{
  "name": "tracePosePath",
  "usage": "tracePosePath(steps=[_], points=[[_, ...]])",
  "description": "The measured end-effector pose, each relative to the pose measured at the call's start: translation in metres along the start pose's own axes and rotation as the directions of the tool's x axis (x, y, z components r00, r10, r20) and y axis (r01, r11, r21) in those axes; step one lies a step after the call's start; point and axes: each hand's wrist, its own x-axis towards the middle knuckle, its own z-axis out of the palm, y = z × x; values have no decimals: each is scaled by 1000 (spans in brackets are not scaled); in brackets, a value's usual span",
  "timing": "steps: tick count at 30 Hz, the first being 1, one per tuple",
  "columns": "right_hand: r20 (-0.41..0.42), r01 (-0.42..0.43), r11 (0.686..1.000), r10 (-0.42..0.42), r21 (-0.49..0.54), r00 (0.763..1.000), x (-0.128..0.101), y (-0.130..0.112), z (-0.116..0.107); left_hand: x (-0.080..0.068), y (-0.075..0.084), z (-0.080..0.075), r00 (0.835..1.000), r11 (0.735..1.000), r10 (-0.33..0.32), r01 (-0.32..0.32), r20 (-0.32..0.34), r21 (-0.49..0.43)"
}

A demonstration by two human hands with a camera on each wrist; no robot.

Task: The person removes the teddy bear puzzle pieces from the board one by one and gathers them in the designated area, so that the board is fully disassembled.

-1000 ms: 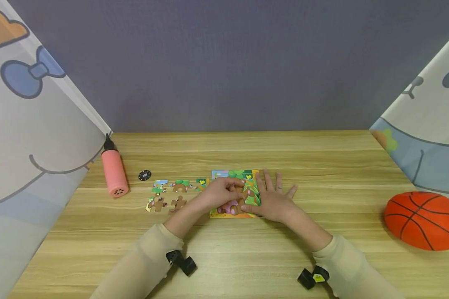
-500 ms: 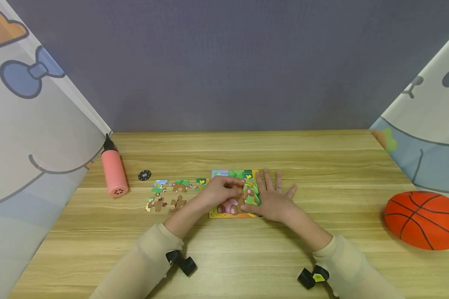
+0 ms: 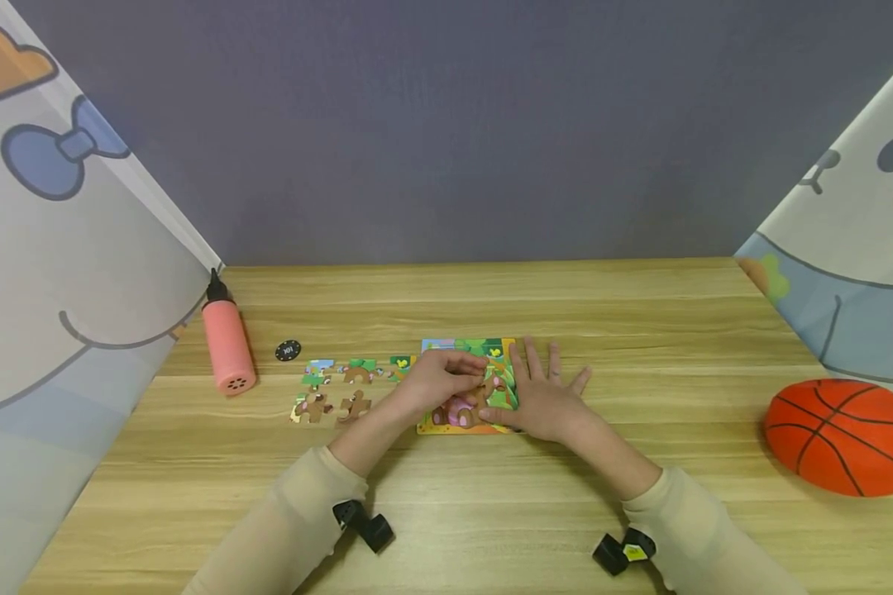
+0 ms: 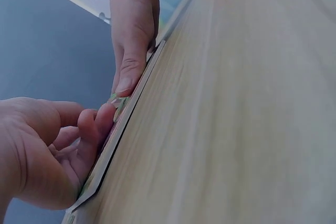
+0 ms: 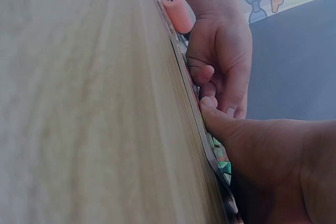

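A puzzle board (image 3: 465,429) with a brown bear in a green scene lies on the table between both hands. My left hand (image 3: 433,384) reaches over its left part, fingers curled and thumb drawn in. At those fingertips, in the left wrist view, a small green and white puzzle piece (image 4: 118,100) stands slightly raised from the board; the fingers hide much of it. My right hand (image 3: 546,406) rests on the board's right edge with fingers spread, thumb across the lower part. Several loose puzzle pieces (image 3: 355,405) lie left of the board, partly behind the left forearm.
A round black chip (image 3: 288,350) lies beyond the loose pieces. Farther left is a pink hand pump (image 3: 228,345) with a black nozzle. An orange-red basketball (image 3: 844,438) sits at the right side. A grey panel (image 3: 476,140) closes off the table's back.
The left hand's thumb and fingertips have shifted slightly over the middle of the board. The right hand keeps its place.
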Motion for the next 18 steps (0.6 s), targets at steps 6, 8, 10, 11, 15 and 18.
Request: tracePosePath(steps=[6,8,10,11,15,18], points=[[-1,1,1000,-1,4,1000,0,0,0,1,-2,4,1000,1000,21,-21,-8,-23],[0,1,1000,-1,5,1000,0,0,0,2,-2,5,999,999,31,-31,-21,-23],[-1,2,1000,-2,6,1000,0,0,0,2,-2,6,999,999,36,-37,-37,-20],[-1,1,1000,-1,6,1000,0,0,0,1,-2,6,998,999,36,-37,-45,-22],[3,-1,1000,1,2,1000,0,0,-1,0,-1,7,997,998,24,-27,-74,-49],[11,-8,1000,8,-2,1000,0,0,-1,0,-1,6,996,997,23,-29,-87,-72]])
